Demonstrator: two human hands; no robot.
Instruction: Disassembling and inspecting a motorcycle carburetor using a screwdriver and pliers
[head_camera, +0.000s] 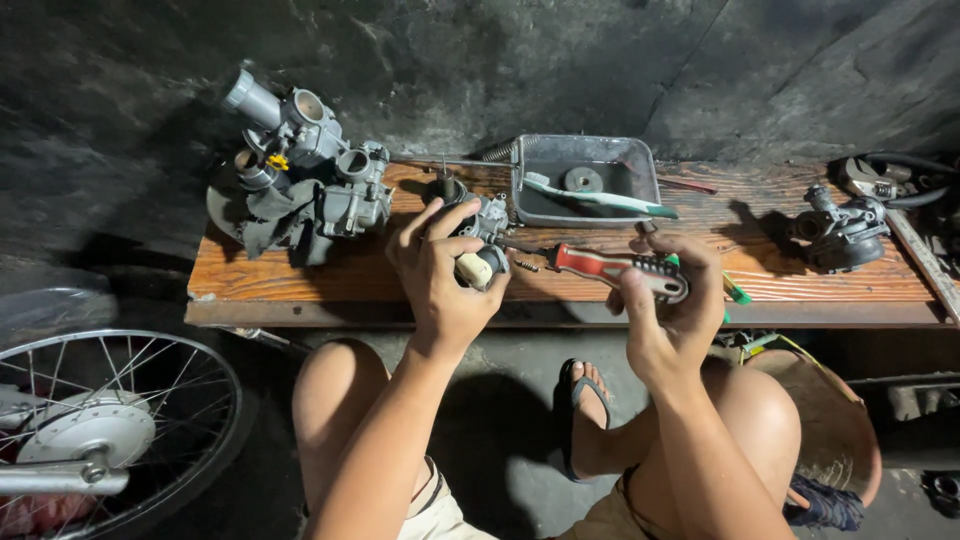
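My left hand (440, 270) grips a small metal carburetor (478, 240) with a pale float part showing, held just above the wooden bench (300, 275). My right hand (668, 300) holds a screwdriver with a red, white and black handle (620, 268), its shaft pointing left at the carburetor. A small screw or spring (526, 265) lies by the screwdriver's tip. My bare knees and one foot in a sandal (585, 400) are below the bench.
A cluster of grey carburetors (305, 170) sits at the bench's left end. A grey metal tray (585, 180) holds a toothbrush and a round part. Another carburetor (840, 230) with hoses lies at right. A spoked wheel (110, 430) stands at lower left.
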